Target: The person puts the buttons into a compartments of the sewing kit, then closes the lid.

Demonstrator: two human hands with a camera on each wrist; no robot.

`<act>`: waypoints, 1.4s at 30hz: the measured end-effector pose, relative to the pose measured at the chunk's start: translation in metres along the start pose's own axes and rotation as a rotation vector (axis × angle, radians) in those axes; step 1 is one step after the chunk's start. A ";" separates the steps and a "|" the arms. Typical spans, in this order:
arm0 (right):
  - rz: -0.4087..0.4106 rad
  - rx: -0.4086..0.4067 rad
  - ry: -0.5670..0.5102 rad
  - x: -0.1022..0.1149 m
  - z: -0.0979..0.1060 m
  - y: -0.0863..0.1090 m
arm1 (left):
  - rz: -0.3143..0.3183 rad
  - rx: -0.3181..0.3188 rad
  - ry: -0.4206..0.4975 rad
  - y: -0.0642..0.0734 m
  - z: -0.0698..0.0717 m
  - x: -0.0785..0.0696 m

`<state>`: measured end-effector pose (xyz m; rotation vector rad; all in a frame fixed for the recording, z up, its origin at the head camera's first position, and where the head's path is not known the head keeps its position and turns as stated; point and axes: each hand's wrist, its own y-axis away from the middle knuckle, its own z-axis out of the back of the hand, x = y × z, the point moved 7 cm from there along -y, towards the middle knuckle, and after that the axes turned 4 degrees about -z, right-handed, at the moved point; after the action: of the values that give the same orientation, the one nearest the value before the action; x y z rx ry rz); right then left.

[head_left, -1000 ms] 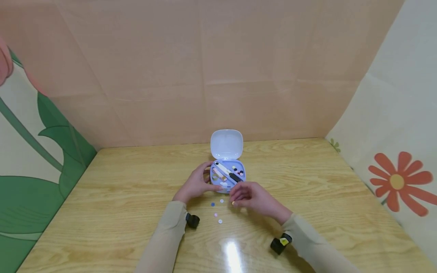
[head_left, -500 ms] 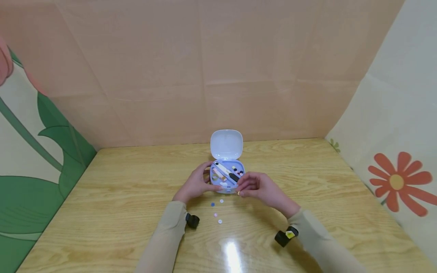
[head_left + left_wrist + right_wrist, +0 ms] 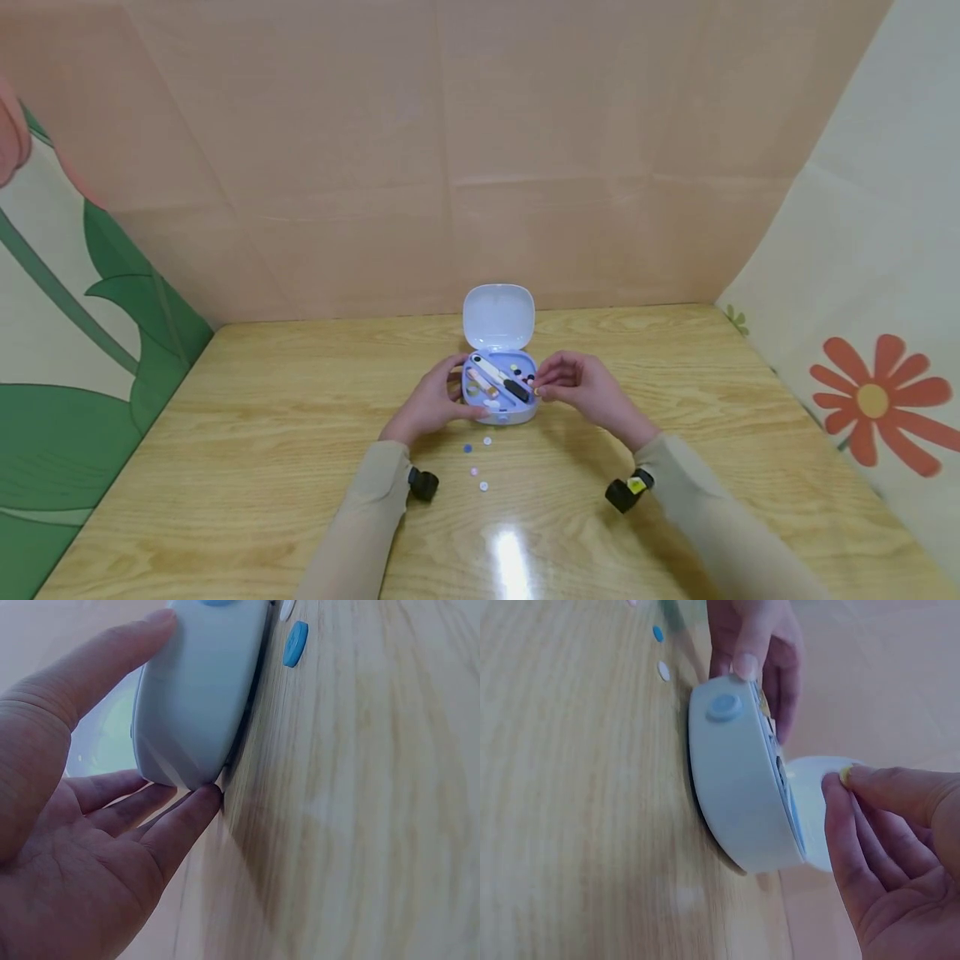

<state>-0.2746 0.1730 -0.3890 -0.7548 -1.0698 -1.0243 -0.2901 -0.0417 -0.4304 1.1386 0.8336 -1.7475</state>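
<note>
A small lilac-and-white sewing box stands on the table with its lid raised. My left hand grips the box's left side, thumb at the front and fingers round the corner, as the left wrist view shows. Between thumb and forefinger, my right hand pinches a yellow button at the box's right rim. Inside the box lie a white tool with a black end, several small buttons in the right compartment, and little items on the left.
In front of the box, loose buttons lie on the wooden table: a blue button, a pink button and two white ones, the nearer white button being closest to me. A pinkish backdrop rises behind the table.
My right hand has moved up and to the right with the yellow button, from the table before the box to its right rim. The left hand keeps its grip unchanged.
</note>
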 end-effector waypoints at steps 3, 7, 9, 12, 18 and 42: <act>-0.015 -0.047 0.024 -0.001 0.005 -0.005 | 0.004 0.002 -0.001 0.000 0.000 0.001; -0.035 -0.078 0.038 0.001 0.007 -0.008 | 0.015 0.005 0.001 0.000 -0.001 0.001; -0.040 -0.085 0.035 -0.001 0.007 -0.011 | 0.016 0.006 0.004 0.000 0.000 0.000; -0.047 -0.095 0.035 -0.008 0.008 -0.017 | 0.014 0.005 0.002 0.000 0.000 -0.001; -0.026 -0.128 0.053 -0.012 0.006 -0.023 | 0.013 0.002 -0.002 0.001 0.001 -0.002; -0.020 -0.205 0.067 -0.017 -0.002 -0.035 | -0.004 0.001 -0.009 -0.001 0.000 0.002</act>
<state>-0.3092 0.1636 -0.4054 -0.8697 -0.9253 -1.1806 -0.2911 -0.0423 -0.4316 1.1299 0.8304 -1.7557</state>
